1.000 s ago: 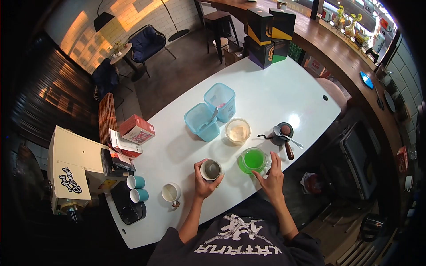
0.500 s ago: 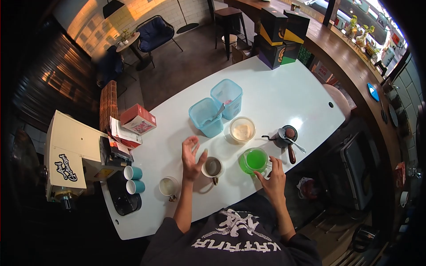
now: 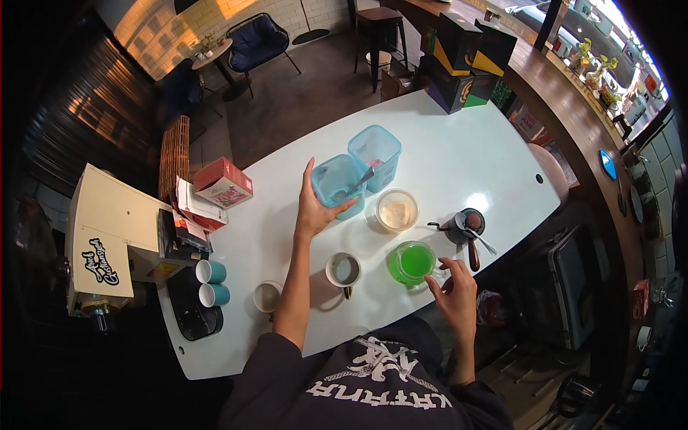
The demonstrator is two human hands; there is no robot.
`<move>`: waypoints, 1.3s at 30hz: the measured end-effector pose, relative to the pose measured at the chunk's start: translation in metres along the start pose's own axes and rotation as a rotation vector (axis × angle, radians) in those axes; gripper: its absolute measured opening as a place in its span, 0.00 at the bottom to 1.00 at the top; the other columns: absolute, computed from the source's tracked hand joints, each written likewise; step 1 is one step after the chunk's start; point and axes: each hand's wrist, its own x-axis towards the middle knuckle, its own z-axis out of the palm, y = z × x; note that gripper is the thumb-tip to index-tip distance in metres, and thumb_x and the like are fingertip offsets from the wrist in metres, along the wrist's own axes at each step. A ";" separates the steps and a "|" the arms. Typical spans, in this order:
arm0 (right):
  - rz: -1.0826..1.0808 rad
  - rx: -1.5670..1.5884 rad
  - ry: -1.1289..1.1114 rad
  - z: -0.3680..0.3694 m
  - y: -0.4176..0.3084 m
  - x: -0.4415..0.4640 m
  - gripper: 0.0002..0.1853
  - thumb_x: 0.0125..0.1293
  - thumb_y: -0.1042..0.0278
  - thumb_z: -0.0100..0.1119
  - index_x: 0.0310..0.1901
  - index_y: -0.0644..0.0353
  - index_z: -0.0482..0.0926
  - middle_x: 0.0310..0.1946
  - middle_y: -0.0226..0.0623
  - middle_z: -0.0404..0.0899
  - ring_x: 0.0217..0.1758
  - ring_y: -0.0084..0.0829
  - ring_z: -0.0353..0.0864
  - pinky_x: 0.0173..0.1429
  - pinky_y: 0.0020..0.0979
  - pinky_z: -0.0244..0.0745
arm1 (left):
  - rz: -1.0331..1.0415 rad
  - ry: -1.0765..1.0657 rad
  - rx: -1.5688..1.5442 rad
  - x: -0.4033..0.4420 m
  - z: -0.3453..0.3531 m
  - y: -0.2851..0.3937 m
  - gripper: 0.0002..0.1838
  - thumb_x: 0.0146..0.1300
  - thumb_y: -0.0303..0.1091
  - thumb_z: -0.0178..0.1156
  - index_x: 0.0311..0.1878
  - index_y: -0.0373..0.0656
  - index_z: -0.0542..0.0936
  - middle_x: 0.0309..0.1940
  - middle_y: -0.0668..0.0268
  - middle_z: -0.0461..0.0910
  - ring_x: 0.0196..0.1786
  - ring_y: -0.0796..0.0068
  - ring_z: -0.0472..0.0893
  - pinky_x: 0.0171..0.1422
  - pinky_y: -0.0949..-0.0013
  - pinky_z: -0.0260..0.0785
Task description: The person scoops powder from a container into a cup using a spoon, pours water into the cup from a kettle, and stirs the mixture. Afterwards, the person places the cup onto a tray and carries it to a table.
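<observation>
My left hand (image 3: pixel 315 212) reaches around the near-left corner of a light blue plastic container (image 3: pixel 335 176), thumb against its near face and fingers along its left side. A spoon (image 3: pixel 360 180) leans inside that container, which stands on the table. With thumb and fingers curled, my right hand (image 3: pixel 454 290) is at the handle of a clear glass cup (image 3: pixel 411 262) of green liquid. A second blue container (image 3: pixel 385 152) stands just behind the first. Nearby are a round tub of pale powder (image 3: pixel 396 211) and a mug (image 3: pixel 343 271) between my arms.
A dark pot (image 3: pixel 459 231) with a spoon and brown handle is on the right. Another cup (image 3: pixel 267 296) stands by my left forearm. Teal cups (image 3: pixel 213 294), a cream machine (image 3: pixel 107 244) and a pink box (image 3: pixel 223 183) line the left; black boxes (image 3: pixel 459 61) stand at the far end.
My left hand has moved forward from above the mug to the blue container. My right hand stays by the glass cup's handle, its fingers slightly shifted. The view has tilted a little.
</observation>
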 end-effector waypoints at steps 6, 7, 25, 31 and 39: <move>-0.107 0.137 0.006 0.003 -0.017 0.012 0.17 0.60 0.75 0.73 0.51 0.63 0.82 0.36 0.38 0.81 0.25 0.28 0.79 0.32 0.31 0.74 | 0.029 -0.053 -0.025 -0.023 0.007 0.007 0.57 0.42 0.26 0.85 0.73 0.39 0.58 0.65 0.54 0.73 0.67 0.63 0.76 0.71 0.58 0.72; -0.142 0.190 -0.007 0.006 -0.021 0.015 0.16 0.60 0.76 0.73 0.50 0.63 0.82 0.35 0.38 0.81 0.25 0.27 0.78 0.31 0.30 0.74 | 0.045 -0.050 -0.044 -0.027 0.009 0.009 0.55 0.42 0.25 0.84 0.72 0.40 0.59 0.64 0.54 0.74 0.66 0.63 0.77 0.71 0.58 0.73; -0.143 0.345 -0.034 0.099 -0.062 0.067 0.11 0.67 0.74 0.65 0.49 0.69 0.84 0.26 0.46 0.82 0.23 0.36 0.79 0.33 0.37 0.72 | 0.164 -0.060 -0.054 -0.046 0.005 -0.002 0.58 0.37 0.27 0.86 0.72 0.40 0.60 0.63 0.55 0.75 0.64 0.63 0.79 0.69 0.58 0.75; -0.247 0.380 -0.007 0.118 -0.065 0.065 0.08 0.70 0.78 0.61 0.48 0.68 0.84 0.22 0.36 0.79 0.22 0.19 0.71 0.28 0.27 0.66 | 0.210 0.019 -0.055 -0.048 0.011 -0.014 0.58 0.32 0.32 0.88 0.69 0.42 0.65 0.61 0.53 0.77 0.62 0.59 0.80 0.68 0.57 0.74; -0.399 0.356 0.086 0.114 -0.064 0.073 0.07 0.70 0.81 0.58 0.47 0.68 0.83 0.26 0.41 0.78 0.21 0.27 0.75 0.29 0.31 0.70 | 0.228 0.028 -0.098 -0.053 0.012 -0.012 0.56 0.31 0.30 0.86 0.68 0.43 0.66 0.61 0.55 0.77 0.62 0.58 0.80 0.67 0.57 0.74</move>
